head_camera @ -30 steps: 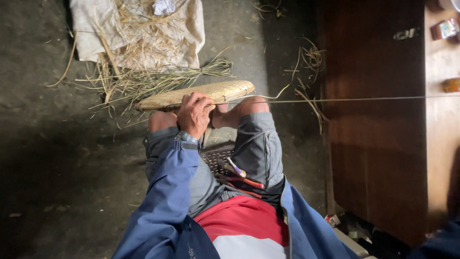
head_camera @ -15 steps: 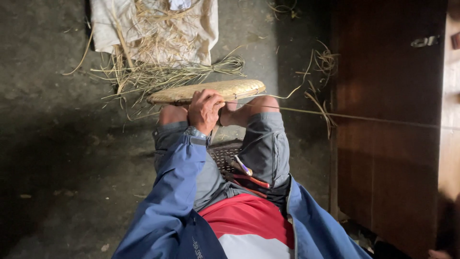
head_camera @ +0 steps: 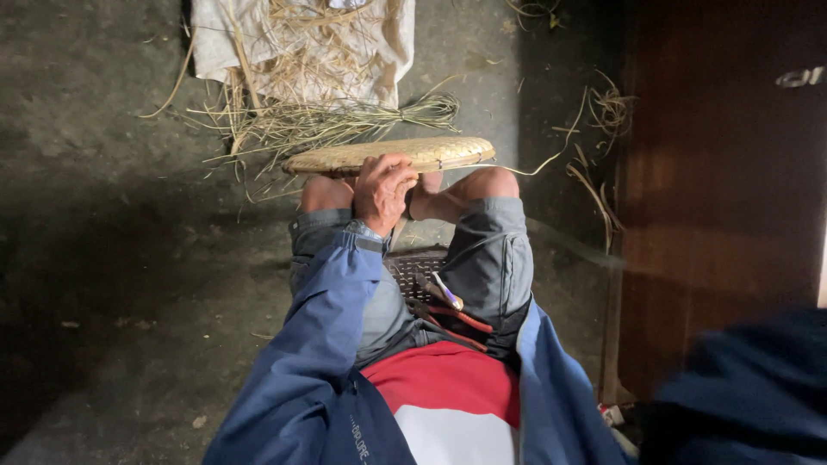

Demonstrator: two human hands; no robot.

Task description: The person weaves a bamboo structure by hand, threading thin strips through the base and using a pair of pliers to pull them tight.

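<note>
floor: dark grey concrete floor (head_camera: 95,284) is taking up the whole left side, rough and dusty, with a few small bits of debris lying on it.
cloth: pale off-white cloth sheet (head_camera: 379,52) is lying at top centre-left, with loose dry straw (head_camera: 301,77) piled on it.
straw bundle: bundle of long dry grass stalks (head_camera: 345,120) is lying just below the cloth, tied at its right end, touching the far edge of the mat or just behind it; cannot tell which.
mat: flat round woven straw mat (head_camera: 431,153) is standing on edge across the person's knees, seen edge-on, tilted slightly down to the left.
left hand: left hand (head_camera: 383,191) is reaching out from a blue jacket sleeve (head_camera: 319,344), fingers curled over the near rim of the mat and gripping it.
knees: bare knees are showing either side of that hand, grey shorts (head_camera: 491,258) below them.
stool: dark woven seat (head_camera: 413,271) is showing between the thighs.
strand: thin straw strand (head_camera: 538,166) is running from the mat's right end out to the right.
right hand: not in view; only a blurred dark blue sleeve (head_camera: 741,396) is filling the lower right corner.
wall: dark brown wooden panel (head_camera: 724,172) is standing at right, loose straw loops (head_camera: 603,112) lying beside its base.
</note>
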